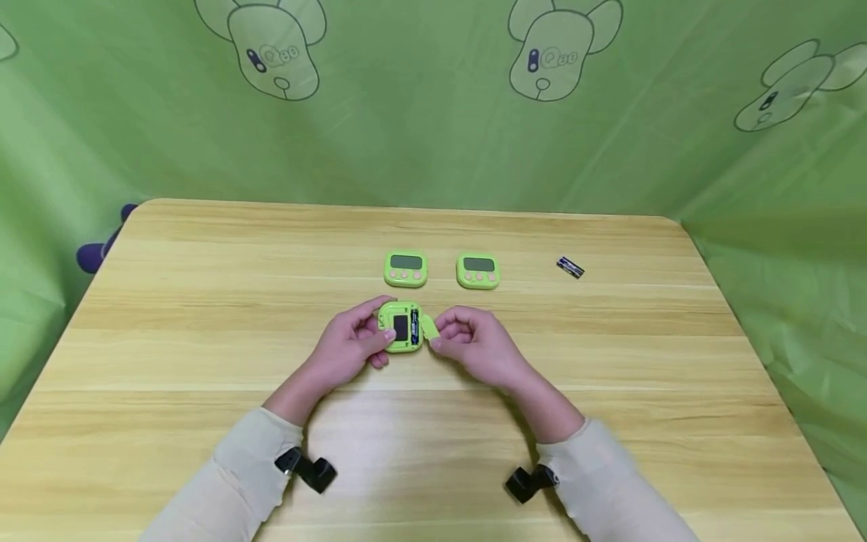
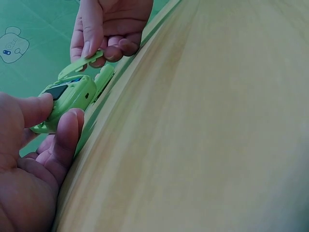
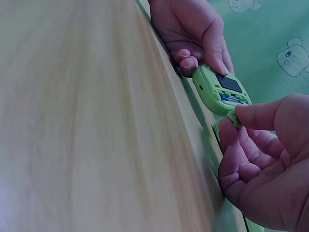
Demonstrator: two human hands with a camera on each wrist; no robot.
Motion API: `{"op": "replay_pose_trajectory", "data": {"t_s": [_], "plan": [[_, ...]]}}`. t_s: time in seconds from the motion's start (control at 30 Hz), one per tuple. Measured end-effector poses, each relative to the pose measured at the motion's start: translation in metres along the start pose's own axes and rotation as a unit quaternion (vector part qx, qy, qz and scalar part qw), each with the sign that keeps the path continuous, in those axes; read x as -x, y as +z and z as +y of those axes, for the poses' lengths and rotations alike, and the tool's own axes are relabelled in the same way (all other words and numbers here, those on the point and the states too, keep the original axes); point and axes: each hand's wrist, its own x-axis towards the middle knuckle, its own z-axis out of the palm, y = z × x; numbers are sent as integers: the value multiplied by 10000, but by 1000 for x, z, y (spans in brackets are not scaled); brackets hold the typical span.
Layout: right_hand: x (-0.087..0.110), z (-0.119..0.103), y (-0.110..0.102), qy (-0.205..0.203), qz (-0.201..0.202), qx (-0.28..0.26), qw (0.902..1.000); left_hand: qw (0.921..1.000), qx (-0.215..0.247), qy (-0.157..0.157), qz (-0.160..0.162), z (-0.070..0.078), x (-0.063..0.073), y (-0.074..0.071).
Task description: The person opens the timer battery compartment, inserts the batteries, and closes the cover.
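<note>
My left hand point(image 1: 348, 344) grips a green digital timer point(image 1: 386, 346), its back turned up and the thumb lying over one edge of the dark square on it. A dark blue battery point(image 1: 415, 327) sits in the timer's uncovered compartment, along the right side. Between thumb and fingers, my right hand point(image 1: 482, 346) pinches a green battery cover point(image 1: 430, 327), tilted close beside that compartment. From the left wrist view, the cover point(image 2: 79, 65) stands at an angle above the timer point(image 2: 72, 104). In the right wrist view, fingertips hide much of the cover point(image 3: 233, 117).
Two more green timers lie face up behind the hands, one on the left point(image 1: 406, 269) and one on the right point(image 1: 478, 272). A dark battery pack point(image 1: 570, 267) lies farther right on the wooden table point(image 1: 203, 301). Green curtains point(image 1: 433, 135) hang around the back and sides.
</note>
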Motion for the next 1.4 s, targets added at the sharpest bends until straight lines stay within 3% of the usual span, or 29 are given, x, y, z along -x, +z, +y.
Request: {"op": "replay_pose_trajectory", "data": {"t_s": [0.23, 0.47, 0.57, 0.8, 1.0, 1.17, 1.4], "plan": [[-3, -3, 10, 13, 58, -235, 9997, 10000, 47, 32, -35, 0, 1, 0], [-3, -7, 12, -421, 393, 967, 9936, 10000, 58, 16, -53, -1, 1, -1], [-3, -8, 13, -456, 452, 1199, 9907, 10000, 51, 4, -54, 0, 1, -1], [-1, -12, 15, -491, 321, 1083, 9924, 10000, 40, 8, -46, 0, 1, -1], [-2, -15, 16, -781, 456, 1549, 9838, 10000, 64, 27, -68, 0, 1, -1], [-3, -17, 18, -776, 511, 1755, 9801, 9999, 90, -17, -58, 1, 1, -1], [-4, -15, 14, -609, 506, 1542, 9849, 9999, 103, -60, -65, 2, 1, -2]]}}
